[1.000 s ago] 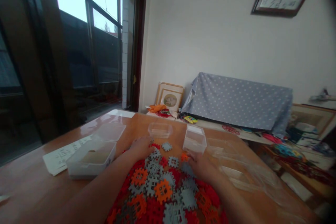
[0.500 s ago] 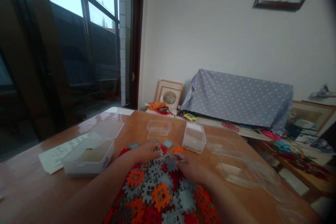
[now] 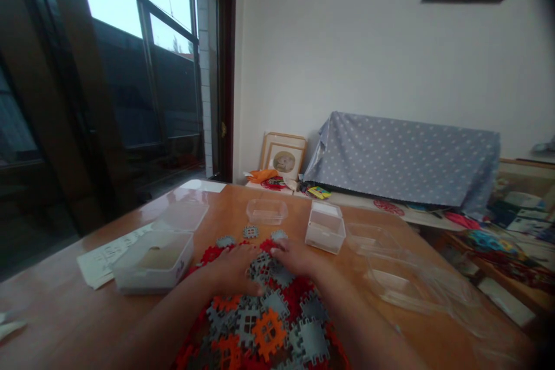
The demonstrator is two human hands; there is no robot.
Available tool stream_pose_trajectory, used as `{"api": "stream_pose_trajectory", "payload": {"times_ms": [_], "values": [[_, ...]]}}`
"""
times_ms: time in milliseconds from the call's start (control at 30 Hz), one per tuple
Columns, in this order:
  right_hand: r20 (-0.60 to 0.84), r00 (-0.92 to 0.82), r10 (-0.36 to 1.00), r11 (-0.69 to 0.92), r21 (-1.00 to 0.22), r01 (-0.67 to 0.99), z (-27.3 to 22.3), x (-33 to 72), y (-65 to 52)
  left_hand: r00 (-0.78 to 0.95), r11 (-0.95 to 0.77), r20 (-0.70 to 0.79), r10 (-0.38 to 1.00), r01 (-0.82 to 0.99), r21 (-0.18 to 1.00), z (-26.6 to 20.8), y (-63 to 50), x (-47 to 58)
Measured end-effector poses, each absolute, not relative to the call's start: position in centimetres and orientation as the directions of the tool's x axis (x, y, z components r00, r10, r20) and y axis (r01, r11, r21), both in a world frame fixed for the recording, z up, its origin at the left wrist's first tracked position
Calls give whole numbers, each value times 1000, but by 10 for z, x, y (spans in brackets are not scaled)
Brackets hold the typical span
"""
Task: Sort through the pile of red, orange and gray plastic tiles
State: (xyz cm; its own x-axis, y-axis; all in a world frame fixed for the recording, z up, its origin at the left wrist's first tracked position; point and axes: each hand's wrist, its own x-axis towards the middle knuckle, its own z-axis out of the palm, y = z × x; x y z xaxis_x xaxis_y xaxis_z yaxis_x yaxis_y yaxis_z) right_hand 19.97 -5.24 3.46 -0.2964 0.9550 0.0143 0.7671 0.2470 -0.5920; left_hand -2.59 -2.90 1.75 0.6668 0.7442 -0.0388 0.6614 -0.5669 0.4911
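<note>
Before me lies a heap of notched plastic building pieces in grey, red and orange. My left hand [image 3: 234,270] rests nearly flat over its left far part, thumb spread toward a grey window piece [image 3: 248,324]. Across from it, my right hand [image 3: 295,256] reaches over the far right part, with fingers extended and touching or just above red pieces; its fingertips are partly blurred. A grey piece [image 3: 278,235] lies just beyond those fingers. Another grey window piece [image 3: 250,232] sits apart past the heap. An orange window piece [image 3: 269,332] lies between my forearms.
On the left stands an open clear box [image 3: 151,269] beside a handwritten sheet [image 3: 97,263]. Farther back are a shallow clear tray [image 3: 266,213] and a small open box [image 3: 325,237]. Clear plastic containers [image 3: 394,283] line the table's right side.
My left hand has come back from the far edge and flattened over the heap. A grey window piece now shows beyond it. My right hand has moved leftward and farther out, covering the orange piece there.
</note>
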Motion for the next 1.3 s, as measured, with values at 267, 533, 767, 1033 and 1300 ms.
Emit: {"api": "stream_pose_trajectory", "payload": {"times_ms": [267,533,767,1033,1300], "values": [[31,-446,894,315,-751,580,51,204,-132,572,-529,13,820,749,399,20,-41,-25],[-66,-245,967,138,-673,727,57,232,-236,542,-499,28,840,750,435,34,-71,-31],[-159,-264,951,109,-628,771,40,190,-271,697,-576,-67,713,639,510,39,-117,-15],[120,-219,968,248,-573,781,21,182,-247,613,-520,50,789,621,586,22,-131,-2],[300,29,953,226,-775,590,-9,193,-238,489,-296,58,870,425,855,13,-120,-9]]}}
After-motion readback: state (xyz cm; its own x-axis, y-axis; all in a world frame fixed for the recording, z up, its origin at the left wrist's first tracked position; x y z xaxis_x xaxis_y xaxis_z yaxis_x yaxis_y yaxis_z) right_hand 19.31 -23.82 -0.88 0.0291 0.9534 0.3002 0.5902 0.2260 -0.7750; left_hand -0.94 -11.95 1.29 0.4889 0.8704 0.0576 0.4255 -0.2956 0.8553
